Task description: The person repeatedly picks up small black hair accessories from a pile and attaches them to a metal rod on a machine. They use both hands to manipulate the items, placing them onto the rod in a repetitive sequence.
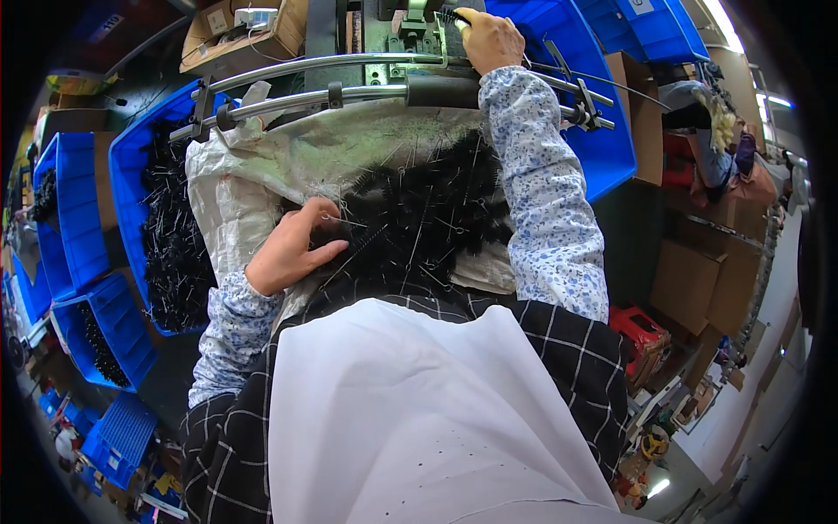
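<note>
A heap of black wire brushes [428,210], thin twisted wires with dark bristles and looped ends, lies on a whitish sack cloth [253,175] in front of me. My left hand [297,246] reaches into the heap's left side, thumb and forefinger apart. Its other fingers are partly hidden, and no brush is clearly gripped. At the far side, my right hand [495,42] is closed at the metal machine [410,39], with light coverings on its fingertips. Black bristles of a wire brush [449,17] show right at these fingertips.
Two chrome rails [367,93] cross between me and the machine, below my right wrist. A blue bin [131,192] full of brushes stands at left; another blue bin [611,148] is at right. An open cardboard box [240,44] sits at far left.
</note>
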Demonstrator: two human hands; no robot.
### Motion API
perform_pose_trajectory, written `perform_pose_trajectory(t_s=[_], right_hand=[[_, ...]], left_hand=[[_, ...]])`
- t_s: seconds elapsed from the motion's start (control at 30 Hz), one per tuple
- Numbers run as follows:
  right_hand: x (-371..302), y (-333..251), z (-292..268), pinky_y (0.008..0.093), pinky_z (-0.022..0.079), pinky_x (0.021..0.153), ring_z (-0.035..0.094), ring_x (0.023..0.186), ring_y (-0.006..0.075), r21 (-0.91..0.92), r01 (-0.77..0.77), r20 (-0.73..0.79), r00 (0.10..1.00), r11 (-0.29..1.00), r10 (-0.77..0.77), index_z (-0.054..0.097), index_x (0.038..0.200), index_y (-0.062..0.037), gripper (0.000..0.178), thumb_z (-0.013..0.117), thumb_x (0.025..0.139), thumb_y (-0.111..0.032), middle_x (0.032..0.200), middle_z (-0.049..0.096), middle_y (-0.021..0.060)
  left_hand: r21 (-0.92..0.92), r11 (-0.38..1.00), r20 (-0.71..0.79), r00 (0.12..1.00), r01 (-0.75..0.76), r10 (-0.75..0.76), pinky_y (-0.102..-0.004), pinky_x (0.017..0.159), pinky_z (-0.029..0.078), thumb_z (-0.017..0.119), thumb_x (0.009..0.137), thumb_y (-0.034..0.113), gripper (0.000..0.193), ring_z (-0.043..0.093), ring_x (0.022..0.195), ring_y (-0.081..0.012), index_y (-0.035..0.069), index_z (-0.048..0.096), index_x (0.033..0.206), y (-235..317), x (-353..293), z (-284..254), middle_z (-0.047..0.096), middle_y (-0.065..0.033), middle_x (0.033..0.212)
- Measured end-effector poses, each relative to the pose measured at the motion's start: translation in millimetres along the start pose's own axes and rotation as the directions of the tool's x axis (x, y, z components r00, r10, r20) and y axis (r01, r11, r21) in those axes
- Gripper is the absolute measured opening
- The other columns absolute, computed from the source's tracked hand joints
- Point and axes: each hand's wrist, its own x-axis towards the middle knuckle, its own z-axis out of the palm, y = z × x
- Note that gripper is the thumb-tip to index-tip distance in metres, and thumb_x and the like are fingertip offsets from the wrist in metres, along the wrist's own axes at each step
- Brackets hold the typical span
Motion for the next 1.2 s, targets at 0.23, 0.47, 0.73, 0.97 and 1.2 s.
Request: perform_pose_trajectory(t_s=[0.23, 0.47, 0.73, 0.97, 1.2], right_hand=[[11, 6, 6, 0.0378, 0.045, 0.073, 0.056, 0.084, 0.0291, 0.135, 0.055, 0.042, 0.997, 0.989, -0.061, 0.064, 0.102, -0.0158, 0.027, 0.062, 0.077, -0.023, 0.101, 0.057, 0.0132], [-10, 13, -3, 0.0448, 0.04, 0.082, 0.054, 0.099, 0.0294, -0.085, -0.109, -0.029, 0.994, 0.99, 0.107, 0.062, 0.11, -0.0154, 0.037, 0.062, 0.076, -0.031, 0.105, 0.062, 0.0091], [-12, -5, 13, 0.0444, 0.04, 0.083, 0.054, 0.105, 0.0282, 0.039, -0.107, -0.065, 0.992, 0.994, 0.109, 0.063, 0.106, -0.0126, 0.037, 0.063, 0.073, -0.029, 0.099, 0.064, 0.0122], [2, -54, 10, 0.0442, 0.038, 0.08, 0.056, 0.101, 0.0267, -0.054, -0.111, 0.086, 0.99, 0.992, 0.115, 0.063, 0.104, -0.0122, 0.034, 0.059, 0.074, -0.029, 0.098, 0.064, 0.0079], [-7, -23, 7, 0.0436, 0.036, 0.085, 0.053, 0.106, 0.0265, -0.006, -0.128, -0.011, 0.992, 0.992, 0.128, 0.064, 0.106, -0.015, 0.036, 0.062, 0.074, -0.03, 0.105, 0.063, 0.0107]], left_hand=[[-0.028, 0.995, -0.163, 0.983, -0.093, 0.087, -0.0336, 0.08, 0.043, 0.062, 0.073, 0.004, 0.044, 0.055, 0.095, -0.0263, 0.004, 0.039, 0.11, 5, -2, -6, 0.055, -0.0131, 0.093], [-0.027, 0.993, -0.213, 0.971, -0.118, 0.11, -0.0301, 0.081, 0.043, 0.06, 0.072, -0.001, 0.039, 0.055, 0.098, -0.0222, 0.003, 0.044, 0.107, 19, -1, -24, 0.054, -0.0098, 0.096], [-0.058, 0.979, -0.146, 0.972, -0.195, 0.185, -0.0288, 0.088, 0.041, 0.057, 0.077, 0.0, 0.024, 0.055, 0.1, -0.0215, 0.001, 0.054, 0.101, 17, 6, -41, 0.058, -0.0108, 0.103], [-0.077, 0.978, -0.21, 0.962, -0.195, 0.175, -0.0289, 0.09, 0.039, 0.046, 0.092, 0.011, 0.023, 0.053, 0.102, -0.0187, 0.001, 0.05, 0.112, 17, 5, -43, 0.057, -0.0096, 0.103], [-0.126, 0.989, -0.253, 0.966, -0.077, 0.043, -0.0251, 0.07, 0.041, 0.047, 0.093, 0.019, 0.03, 0.049, 0.074, -0.0136, 0.002, 0.042, 0.117, 22, 0, -46, 0.051, -0.0054, 0.084]])
